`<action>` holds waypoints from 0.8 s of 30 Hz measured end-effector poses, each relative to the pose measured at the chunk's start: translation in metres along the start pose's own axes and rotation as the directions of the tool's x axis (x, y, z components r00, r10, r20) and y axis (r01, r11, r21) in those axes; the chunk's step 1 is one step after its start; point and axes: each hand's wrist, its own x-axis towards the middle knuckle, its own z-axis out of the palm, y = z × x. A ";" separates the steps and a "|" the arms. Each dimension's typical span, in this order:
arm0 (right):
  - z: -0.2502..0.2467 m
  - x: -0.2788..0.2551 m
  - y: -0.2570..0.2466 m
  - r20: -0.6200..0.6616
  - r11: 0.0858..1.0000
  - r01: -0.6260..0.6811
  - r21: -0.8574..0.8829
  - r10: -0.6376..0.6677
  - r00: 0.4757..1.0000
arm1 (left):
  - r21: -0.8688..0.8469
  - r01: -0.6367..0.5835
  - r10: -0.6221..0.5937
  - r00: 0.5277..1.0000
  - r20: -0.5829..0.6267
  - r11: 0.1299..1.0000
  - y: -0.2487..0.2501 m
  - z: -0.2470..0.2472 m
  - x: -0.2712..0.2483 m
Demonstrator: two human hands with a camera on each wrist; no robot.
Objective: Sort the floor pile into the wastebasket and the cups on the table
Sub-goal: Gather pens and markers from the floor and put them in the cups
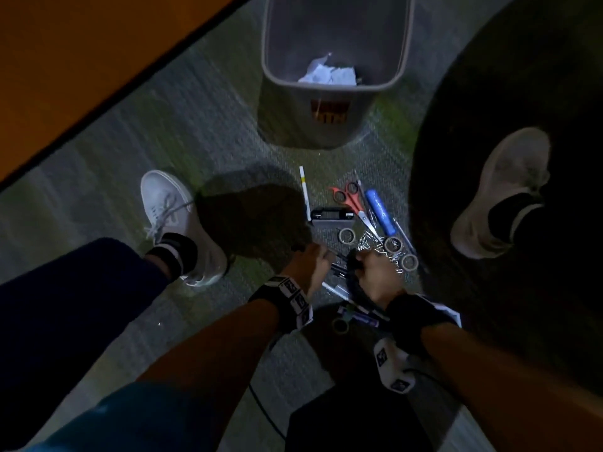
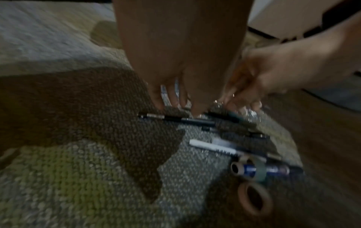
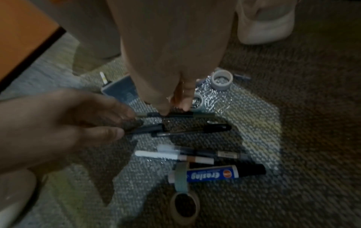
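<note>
Down on the carpet, the left hand pinches a black pen in the pile; the right hand pinches another pen. The wastebasket stands at twelve o'clock, scissors between.

your left hand and right hand reach side by side into the pile on the grey carpet, fingers down among dark pens. beyond lie red-handled scissors, a blue cylindrical tube and pale tape rolls. the grey plastic wastebasket holds crumpled white paper.
</note>
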 end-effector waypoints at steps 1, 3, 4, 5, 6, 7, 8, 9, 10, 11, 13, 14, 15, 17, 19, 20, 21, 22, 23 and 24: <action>0.004 0.002 0.001 -0.007 1.000 -0.001 -0.030 0.001 1.000 | 0.069 -0.023 0.022 1.000 0.022 0.997 0.000 0.005 0.001; 0.011 0.007 0.004 -0.002 0.997 0.016 -0.078 -0.017 1.000 | 0.142 -0.066 0.065 0.998 0.009 0.988 -0.003 0.016 0.005; 0.015 0.011 0.005 -0.009 0.994 0.029 -0.107 -0.030 1.000 | 0.177 -0.069 0.069 0.998 0.006 0.982 -0.003 0.018 0.007; 0.016 0.013 0.006 -0.013 0.991 0.036 -0.130 -0.038 0.999 | 0.223 -0.069 0.073 0.997 -0.008 0.972 -0.002 0.017 0.007; 0.019 0.015 0.008 -0.018 0.988 0.050 -0.146 -0.053 0.998 | 0.262 -0.097 0.098 0.995 0.009 0.960 -0.004 0.019 0.009; 0.019 0.017 0.010 -0.011 0.986 0.055 -0.158 -0.057 0.998 | 0.294 -0.140 0.137 0.990 0.031 0.946 -0.003 0.018 0.009; 0.019 0.018 0.011 -0.005 0.984 0.063 -0.164 -0.065 0.998 | 0.317 -0.154 0.140 0.988 0.065 0.936 -0.004 0.018 0.010; 0.016 0.018 0.011 0.001 0.984 0.072 -0.163 -0.073 0.997 | 0.315 -0.169 0.143 0.984 0.105 0.934 -0.006 0.020 0.012; 0.013 0.017 0.012 -0.003 0.985 0.087 -0.151 -0.088 0.996 | 0.307 -0.169 0.136 0.983 0.124 0.937 -0.006 0.017 0.012; 0.007 0.016 0.010 -0.006 0.987 0.094 -0.127 -0.095 0.995 | 0.308 -0.147 0.113 0.986 0.126 0.940 -0.006 0.014 0.013; -0.007 0.012 0.007 -0.045 0.996 0.090 -0.025 -0.092 0.995 | 0.276 -0.147 0.129 0.988 0.080 0.950 -0.009 0.011 0.014; -0.013 0.010 0.007 -0.066 0.995 0.085 0.047 -0.082 0.994 | 0.240 -0.191 0.174 0.980 0.093 0.952 -0.008 0.008 0.013; -0.018 0.008 0.006 -0.073 0.991 0.081 0.107 -0.073 0.995 | 0.226 -0.257 0.235 0.964 0.121 0.939 -0.009 0.007 0.012; -0.023 0.002 0.007 -0.046 0.986 0.070 0.152 -0.064 0.997 | 0.157 -0.324 0.284 0.931 0.229 0.933 -0.007 0.003 0.006; -0.017 -0.003 0.010 0.013 0.994 0.049 0.103 -0.051 0.999 | 0.203 -0.457 0.389 0.871 0.301 0.866 -0.009 0.011 0.006; -0.011 -0.005 0.012 0.057 0.996 0.049 0.072 -0.053 0.997 | 0.266 -0.528 0.446 0.838 0.314 0.806 -0.008 0.016 0.007; -0.004 -0.009 0.013 0.099 0.998 0.050 0.035 -0.054 0.994 | 0.322 -0.585 0.490 0.806 0.331 0.745 -0.007 0.023 0.006; 0.002 -0.013 0.014 0.123 0.997 0.073 -0.010 -0.071 0.990 | 0.392 -0.624 0.524 0.781 0.340 0.676 -0.002 0.023 0.003; 0.008 -0.013 0.016 0.135 0.995 0.094 -0.043 -0.088 0.987 | 0.430 -0.660 0.569 0.750 0.337 0.616 0.001 0.022 0.005; 0.027 -0.011 0.025 0.145 0.993 0.103 -0.061 -0.094 0.985 | 0.427 -0.690 0.605 0.721 0.337 0.584 0.003 0.035 0.007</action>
